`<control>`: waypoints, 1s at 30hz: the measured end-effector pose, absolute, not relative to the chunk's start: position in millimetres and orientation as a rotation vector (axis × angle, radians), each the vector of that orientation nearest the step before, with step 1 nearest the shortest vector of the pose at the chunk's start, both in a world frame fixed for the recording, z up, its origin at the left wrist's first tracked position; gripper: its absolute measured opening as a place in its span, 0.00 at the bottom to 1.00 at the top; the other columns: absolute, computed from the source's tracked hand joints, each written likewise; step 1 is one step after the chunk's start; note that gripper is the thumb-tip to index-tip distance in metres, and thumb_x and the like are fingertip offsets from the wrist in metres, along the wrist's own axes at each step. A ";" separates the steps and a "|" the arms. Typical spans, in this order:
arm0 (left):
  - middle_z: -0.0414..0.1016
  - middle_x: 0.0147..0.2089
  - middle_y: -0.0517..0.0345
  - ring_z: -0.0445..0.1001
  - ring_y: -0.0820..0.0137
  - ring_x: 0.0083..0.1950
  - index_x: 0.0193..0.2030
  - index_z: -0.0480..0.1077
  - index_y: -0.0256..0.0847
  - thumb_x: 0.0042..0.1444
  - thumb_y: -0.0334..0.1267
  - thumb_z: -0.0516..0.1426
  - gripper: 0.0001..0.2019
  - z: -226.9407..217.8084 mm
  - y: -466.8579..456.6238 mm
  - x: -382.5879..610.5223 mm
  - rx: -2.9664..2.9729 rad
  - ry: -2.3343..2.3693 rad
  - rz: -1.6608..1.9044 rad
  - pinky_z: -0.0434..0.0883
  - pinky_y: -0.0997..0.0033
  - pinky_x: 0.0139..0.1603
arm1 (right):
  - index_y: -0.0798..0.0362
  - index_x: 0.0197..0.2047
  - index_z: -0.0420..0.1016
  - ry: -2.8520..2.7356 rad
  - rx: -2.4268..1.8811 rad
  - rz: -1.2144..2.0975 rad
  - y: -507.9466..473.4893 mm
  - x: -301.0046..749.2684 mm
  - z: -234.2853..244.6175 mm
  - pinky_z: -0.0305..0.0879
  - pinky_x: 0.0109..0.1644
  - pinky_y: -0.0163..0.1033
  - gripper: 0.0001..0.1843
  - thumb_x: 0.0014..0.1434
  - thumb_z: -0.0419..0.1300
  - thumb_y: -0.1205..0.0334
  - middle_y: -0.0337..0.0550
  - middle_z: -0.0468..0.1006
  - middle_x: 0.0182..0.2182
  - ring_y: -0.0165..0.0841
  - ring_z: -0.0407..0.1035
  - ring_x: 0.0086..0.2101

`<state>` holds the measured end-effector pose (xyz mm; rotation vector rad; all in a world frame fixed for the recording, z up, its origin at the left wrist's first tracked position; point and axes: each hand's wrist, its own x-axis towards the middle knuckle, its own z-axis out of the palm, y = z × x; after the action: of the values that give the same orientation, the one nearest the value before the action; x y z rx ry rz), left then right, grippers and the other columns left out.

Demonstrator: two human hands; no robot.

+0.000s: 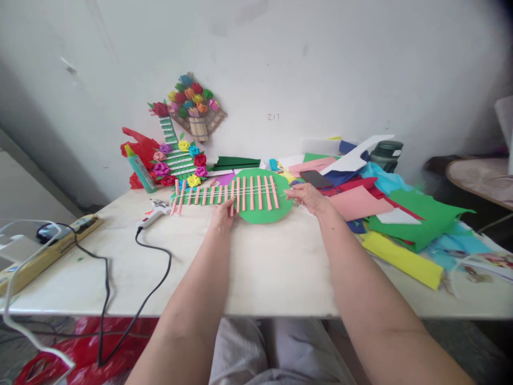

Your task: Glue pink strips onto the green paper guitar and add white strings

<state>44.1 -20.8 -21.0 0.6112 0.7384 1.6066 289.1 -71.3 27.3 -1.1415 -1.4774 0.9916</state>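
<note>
A green paper cutout, shaped like a round body with a long neck, lies in front of me on the table. Pink paper sticks cross it in a row, and white string runs lengthwise over them. My left hand is closed on the lower edge where the neck meets the round part. To the right of the round part, my right hand pinches the end of the string between thumb and fingers. The exact fingertip contact there is small and hard to make out.
A glue gun with a black cord lies left, near a power strip. A glue bottle and a flower-decorated paper guitar stand behind. Coloured sheets, a phone and a dark jar crowd the right side.
</note>
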 end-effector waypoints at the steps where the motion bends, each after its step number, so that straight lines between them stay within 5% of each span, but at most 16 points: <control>1: 0.74 0.27 0.55 0.74 0.70 0.28 0.31 0.69 0.34 0.40 0.21 0.57 0.10 -21.5 -20.2 44.1 0.607 0.747 1.603 0.72 0.73 0.28 | 0.58 0.18 0.69 -1.474 -1.126 0.960 -71.3 286.9 28.2 0.39 0.21 0.33 0.17 0.40 0.62 0.50 0.29 0.50 0.11 0.21 0.43 0.16; 18: 0.75 0.29 0.54 0.75 0.68 0.30 0.33 0.70 0.34 0.37 0.22 0.60 0.13 -24.0 -24.8 49.7 0.700 0.691 1.557 0.74 0.69 0.33 | 0.55 0.19 0.70 -1.665 -1.429 0.203 -59.1 265.7 21.6 0.48 0.27 0.32 0.18 0.49 0.52 0.51 0.34 0.60 0.14 0.27 0.55 0.21; 30: 0.76 0.32 0.51 0.76 0.64 0.36 0.38 0.70 0.33 0.39 0.21 0.58 0.15 -20.9 -29.7 54.4 0.719 0.659 1.517 0.74 0.66 0.38 | 0.53 0.16 0.65 -1.845 -1.510 0.148 -66.0 223.2 17.8 0.45 0.25 0.32 0.18 0.52 0.51 0.54 0.35 0.61 0.13 0.27 0.57 0.21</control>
<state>54.4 -29.7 -20.9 0.7190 0.6586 1.5172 223.2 -66.0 17.8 -1.5102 -1.8449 0.1482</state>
